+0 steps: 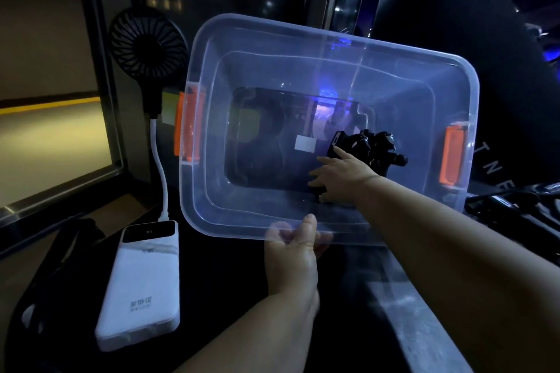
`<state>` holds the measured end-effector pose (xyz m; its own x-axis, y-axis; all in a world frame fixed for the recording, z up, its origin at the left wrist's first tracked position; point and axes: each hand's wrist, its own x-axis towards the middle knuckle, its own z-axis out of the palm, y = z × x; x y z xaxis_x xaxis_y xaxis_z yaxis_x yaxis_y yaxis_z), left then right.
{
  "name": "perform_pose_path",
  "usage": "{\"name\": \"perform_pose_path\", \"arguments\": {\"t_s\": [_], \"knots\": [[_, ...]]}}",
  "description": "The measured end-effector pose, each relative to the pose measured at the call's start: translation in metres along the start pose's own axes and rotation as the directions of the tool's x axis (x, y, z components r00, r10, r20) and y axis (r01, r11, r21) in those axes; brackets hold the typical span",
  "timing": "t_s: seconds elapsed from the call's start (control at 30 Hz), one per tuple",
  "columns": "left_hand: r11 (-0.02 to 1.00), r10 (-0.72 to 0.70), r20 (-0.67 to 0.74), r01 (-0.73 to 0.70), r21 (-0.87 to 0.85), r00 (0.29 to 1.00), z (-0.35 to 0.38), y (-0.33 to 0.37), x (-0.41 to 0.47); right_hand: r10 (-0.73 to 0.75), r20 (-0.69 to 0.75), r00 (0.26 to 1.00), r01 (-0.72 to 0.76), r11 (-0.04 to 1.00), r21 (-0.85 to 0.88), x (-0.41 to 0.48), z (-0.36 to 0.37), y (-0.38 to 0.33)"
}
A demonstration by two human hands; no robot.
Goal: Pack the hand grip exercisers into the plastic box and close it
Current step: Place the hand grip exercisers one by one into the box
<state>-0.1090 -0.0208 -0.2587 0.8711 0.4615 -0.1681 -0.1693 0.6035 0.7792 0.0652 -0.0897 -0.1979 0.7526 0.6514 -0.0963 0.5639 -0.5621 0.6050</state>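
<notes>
Left hand (292, 254): nearest the lens, it clasps the near rim of the box, thumb on top of the lip and fingers curled beneath, seen dimly through the plastic.
Right hand (339, 175): reaches over the near wall into the box; the index finger lies straight along the black exerciser, and the lower fingers curl round a black handle part, so it is grasping the exerciser.
Hand grip exerciser (371, 145): black, with knobbed ends, low in the right half of the box, at or near the floor; whether it is one piece or several bunched together is too dark to tell.
Plastic box (212, 76): clear, rectangular, rounded corners, mouth open toward the camera and turned slightly clockwise.
Left latch (186, 127): orange, on the left short side.
Right latch (451, 157): orange, on the right short side.
Power bank (142, 291): white, lying flat on the dark surface, left of the left forearm.
Cable (160, 166): white, curving up from the power bank to the fan.
Fan (148, 45): small, black, round grille, standing just left of the box.
</notes>
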Motion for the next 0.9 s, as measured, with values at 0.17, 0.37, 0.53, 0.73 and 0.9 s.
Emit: {"name": "perform_pose_path", "arguments": {"t_s": [0.17,0.37,0.53,0.73,0.9], "knots": [[0.999,0.007,-0.004,-0.007,-0.033,1.000,0.000,0.000,0.001,-0.013,-0.070,0.997,0.009,0.998,-0.065,-0.009,0.014,0.011],[0.999,0.028,-0.007,-0.028,-0.038,1.000,0.002,0.000,0.000,-0.043,-0.111,0.993,0.033,0.996,-0.083,-0.013,0.022,0.018],[0.999,0.015,-0.014,-0.015,-0.036,1.000,0.001,0.002,0.000,0.052,-0.118,0.992,-0.062,0.995,-0.082,-0.014,0.020,0.014],[0.999,0.013,-0.015,-0.013,-0.038,1.000,0.001,0.003,-0.002,0.046,-0.170,0.984,-0.065,0.992,-0.109,-0.014,0.024,0.016],[1.000,0.009,-0.017,-0.009,-0.025,1.000,0.001,0.003,-0.001,0.046,-0.205,0.978,-0.067,0.993,-0.095,-0.014,0.028,0.016]]}}
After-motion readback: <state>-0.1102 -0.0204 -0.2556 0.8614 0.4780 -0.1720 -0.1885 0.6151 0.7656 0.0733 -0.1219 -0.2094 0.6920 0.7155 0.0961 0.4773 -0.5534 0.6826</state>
